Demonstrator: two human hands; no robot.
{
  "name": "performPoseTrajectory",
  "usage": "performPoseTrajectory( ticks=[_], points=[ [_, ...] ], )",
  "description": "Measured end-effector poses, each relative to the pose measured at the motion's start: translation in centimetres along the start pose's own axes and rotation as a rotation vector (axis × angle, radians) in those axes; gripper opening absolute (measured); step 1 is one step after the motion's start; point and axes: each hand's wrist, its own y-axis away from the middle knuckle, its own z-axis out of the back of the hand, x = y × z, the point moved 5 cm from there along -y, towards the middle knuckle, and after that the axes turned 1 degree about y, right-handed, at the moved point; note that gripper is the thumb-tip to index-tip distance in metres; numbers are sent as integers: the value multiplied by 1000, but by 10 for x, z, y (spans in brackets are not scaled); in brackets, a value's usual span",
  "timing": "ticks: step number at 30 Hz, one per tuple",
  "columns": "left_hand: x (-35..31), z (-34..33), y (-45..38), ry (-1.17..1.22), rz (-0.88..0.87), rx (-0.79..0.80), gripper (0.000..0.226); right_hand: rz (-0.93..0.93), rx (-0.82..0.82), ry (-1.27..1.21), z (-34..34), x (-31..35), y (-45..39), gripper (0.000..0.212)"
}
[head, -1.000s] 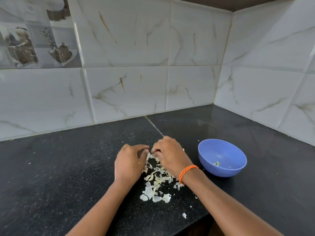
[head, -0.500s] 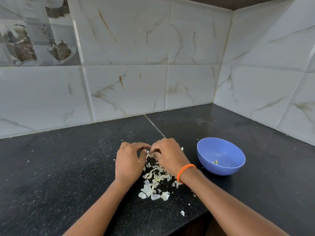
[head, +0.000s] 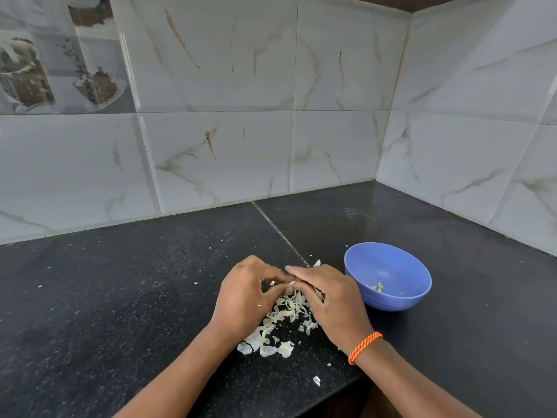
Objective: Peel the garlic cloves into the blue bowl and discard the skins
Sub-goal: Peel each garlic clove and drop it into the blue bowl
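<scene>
My left hand and my right hand meet fingertip to fingertip over a pile of pale garlic skins on the black counter. Between the fingertips a small garlic clove is pinched by both hands; most of it is hidden. The blue bowl stands just right of my right hand, with a few small pale-green garlic pieces inside. An orange cord bracelet circles my right wrist.
The black speckled counter runs into a corner of white marble-look wall tiles. Its front edge drops off near my right forearm. A stray skin flake lies close to that edge.
Both hands stayed together above the skins, shifting slightly as the fingers work the clove. The bowl has not moved.
</scene>
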Motion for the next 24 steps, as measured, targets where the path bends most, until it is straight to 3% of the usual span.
performPoseTrajectory(
  ticks=[9, 18, 24],
  points=[
    [-5, 0, 2, 0, -22, -7, 11, -66, -45, -116, 3, 2, -2, 30],
    [-12, 0, 2, 0, -89, 28, 14, -325, -14, -490, 1, -12, -2, 27],
    [-16, -3, 5, -21, -94, 38, 6, -355, -32, -496, 0, -13, -1, 28]
  ],
)
